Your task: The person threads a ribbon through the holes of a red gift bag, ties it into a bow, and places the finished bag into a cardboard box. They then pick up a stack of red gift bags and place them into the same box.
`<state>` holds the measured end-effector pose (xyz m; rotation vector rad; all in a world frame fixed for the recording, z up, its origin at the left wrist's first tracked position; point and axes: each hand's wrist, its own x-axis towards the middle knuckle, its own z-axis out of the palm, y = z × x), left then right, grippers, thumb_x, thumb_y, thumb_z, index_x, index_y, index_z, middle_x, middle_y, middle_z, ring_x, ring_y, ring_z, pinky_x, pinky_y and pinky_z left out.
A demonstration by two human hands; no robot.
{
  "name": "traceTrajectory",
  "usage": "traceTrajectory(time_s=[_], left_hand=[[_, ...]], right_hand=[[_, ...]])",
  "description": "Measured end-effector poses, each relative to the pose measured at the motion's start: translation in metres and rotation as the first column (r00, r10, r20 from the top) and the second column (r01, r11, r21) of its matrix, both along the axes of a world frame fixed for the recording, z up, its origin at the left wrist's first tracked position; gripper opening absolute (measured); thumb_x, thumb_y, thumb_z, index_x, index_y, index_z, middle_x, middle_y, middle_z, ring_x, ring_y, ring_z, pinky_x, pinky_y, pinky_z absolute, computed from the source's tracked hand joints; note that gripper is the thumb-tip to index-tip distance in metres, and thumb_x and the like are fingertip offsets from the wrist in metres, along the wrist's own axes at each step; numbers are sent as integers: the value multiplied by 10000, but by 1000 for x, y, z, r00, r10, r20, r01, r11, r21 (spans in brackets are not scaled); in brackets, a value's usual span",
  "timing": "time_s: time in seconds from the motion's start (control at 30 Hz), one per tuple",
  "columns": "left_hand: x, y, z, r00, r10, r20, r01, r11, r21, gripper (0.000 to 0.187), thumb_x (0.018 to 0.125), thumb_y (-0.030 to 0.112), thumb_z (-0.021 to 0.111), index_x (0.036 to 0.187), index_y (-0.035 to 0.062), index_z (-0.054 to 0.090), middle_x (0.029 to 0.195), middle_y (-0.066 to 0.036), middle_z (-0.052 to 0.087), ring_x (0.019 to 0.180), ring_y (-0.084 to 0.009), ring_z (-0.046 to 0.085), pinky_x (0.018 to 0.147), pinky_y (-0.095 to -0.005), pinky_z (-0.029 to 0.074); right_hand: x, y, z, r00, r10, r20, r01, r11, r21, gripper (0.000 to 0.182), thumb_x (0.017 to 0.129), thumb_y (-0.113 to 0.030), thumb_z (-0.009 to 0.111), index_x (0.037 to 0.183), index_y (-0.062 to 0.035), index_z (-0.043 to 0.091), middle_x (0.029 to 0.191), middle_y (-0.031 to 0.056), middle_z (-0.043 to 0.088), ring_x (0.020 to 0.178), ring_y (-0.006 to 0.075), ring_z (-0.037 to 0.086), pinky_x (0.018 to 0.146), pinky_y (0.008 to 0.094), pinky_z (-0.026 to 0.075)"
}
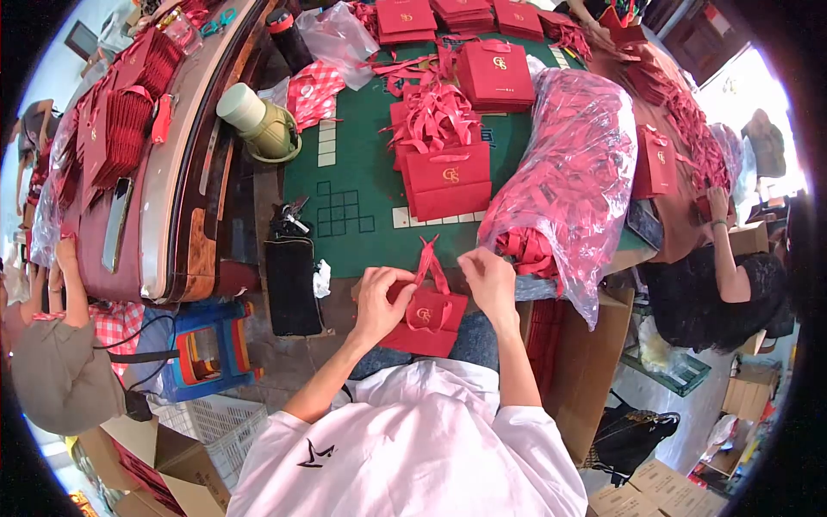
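A small red paper gift bag point(424, 320) with a gold logo rests at my lap, against the table's near edge. A red ribbon point(432, 265) rises from its top, its ends pointing up. My left hand point(384, 303) is closed at the bag's upper left, thumb and fingertips at the ribbon. To the right of the bag, my right hand point(491, 286) is held in a pinch, apart from the ribbon's upright ends. Whatever its fingertips hold is too small to make out.
Ahead lie stacked red bags point(448, 177) with loose ribbons on the green table point(345, 246). A clear plastic sack point(564, 172) of red ribbons bulges at the right. A black pouch point(291, 284) and a green-beige jug point(263, 125) are on the left. Other people work at both sides.
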<state>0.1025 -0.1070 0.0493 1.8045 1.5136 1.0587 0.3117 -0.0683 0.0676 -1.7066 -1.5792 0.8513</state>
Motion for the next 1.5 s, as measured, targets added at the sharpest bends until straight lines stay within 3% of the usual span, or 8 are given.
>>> traceTrajectory(time_s=[0.4,0.53,0.7,0.8,1.0,1.27,1.43,1.5], left_hand=[[20,21,-17,958,-50,-282,12,991,-136,237,776,184,763,964,82,659,798,-37,710,856,-267,586,824,-396,424],[19,18,-27,984,-33,-172,16,995,-100,204,786,103,743,963,67,648,805,-61,711,785,-251,611,769,-391,466],[27,11,-27,983,55,178,-40,996,-83,172,821,7,707,959,39,609,802,-61,668,718,-159,626,659,-309,502],[28,8,-25,967,21,254,12,992,-128,141,854,8,691,933,28,576,800,-24,626,720,-84,597,630,-247,482],[26,9,-16,906,-46,421,157,960,-233,139,874,37,694,905,32,559,795,0,621,719,-49,581,611,-232,470],[17,-11,-13,973,-23,230,32,999,-34,382,862,136,740,1179,27,555,988,-87,656,932,-125,637,789,-291,520],[-1,-31,-14,938,-206,280,295,896,-330,524,916,177,680,1351,9,442,1202,-162,639,1111,-215,617,961,-348,468],[3,-35,-19,918,-243,312,326,912,-249,569,920,200,668,1377,-7,402,1182,-199,645,1093,-280,637,927,-374,487]], right_hand=[[-29,-8,-37,970,163,179,-175,983,55,167,792,-179,739,814,-37,655,774,158,688,729,356,675,641,442,526],[-20,-13,-33,994,99,45,-105,983,154,156,825,-155,725,841,-18,652,746,154,679,677,325,673,614,410,518],[-20,-25,-16,935,48,-351,-94,989,-116,135,901,-131,683,920,1,666,730,71,667,660,122,624,613,280,491],[-27,-29,-30,903,67,-425,-93,995,-39,95,925,-85,645,927,9,660,710,3,622,647,55,552,583,229,452],[-21,-32,-43,843,39,-536,-108,989,-98,137,930,-121,644,954,12,670,745,2,641,678,55,556,605,234,455],[-8,-29,-31,784,-63,-618,14,996,-84,146,967,-146,609,959,-8,657,750,-41,587,657,39,495,596,215,411],[0,-18,-30,761,-129,-636,107,992,-73,159,973,-171,605,966,-19,651,749,-51,577,642,27,472,572,212,383],[-2,-12,-26,795,-96,-598,102,995,-25,158,974,-172,602,964,-22,652,755,-50,578,650,24,471,578,210,381]])
